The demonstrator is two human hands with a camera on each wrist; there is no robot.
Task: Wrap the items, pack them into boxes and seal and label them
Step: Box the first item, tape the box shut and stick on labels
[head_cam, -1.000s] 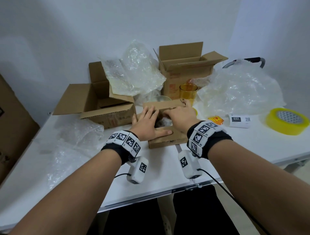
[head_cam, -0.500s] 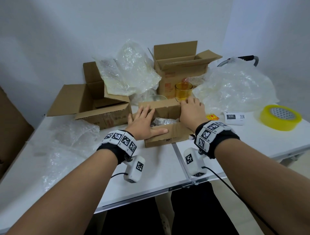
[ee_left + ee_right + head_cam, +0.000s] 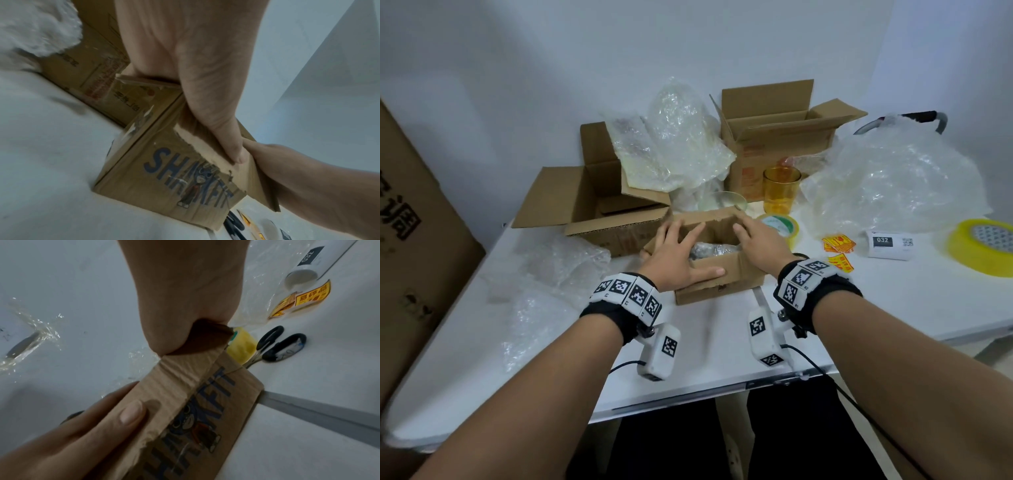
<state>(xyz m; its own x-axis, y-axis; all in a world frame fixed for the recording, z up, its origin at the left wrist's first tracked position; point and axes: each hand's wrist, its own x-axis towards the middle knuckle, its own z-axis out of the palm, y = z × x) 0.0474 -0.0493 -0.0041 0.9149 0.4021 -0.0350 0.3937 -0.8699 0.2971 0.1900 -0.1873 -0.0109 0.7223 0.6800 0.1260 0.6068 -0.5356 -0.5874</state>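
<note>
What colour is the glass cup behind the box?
Amber yellow cup, best in the head view.

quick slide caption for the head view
Both hands, left hand and right hand, press the flaps of a small cardboard box holding a wrapped item.

Head overview; wrist close-ups, shared box

Wrapped item lies in small box (cup behind).
</note>
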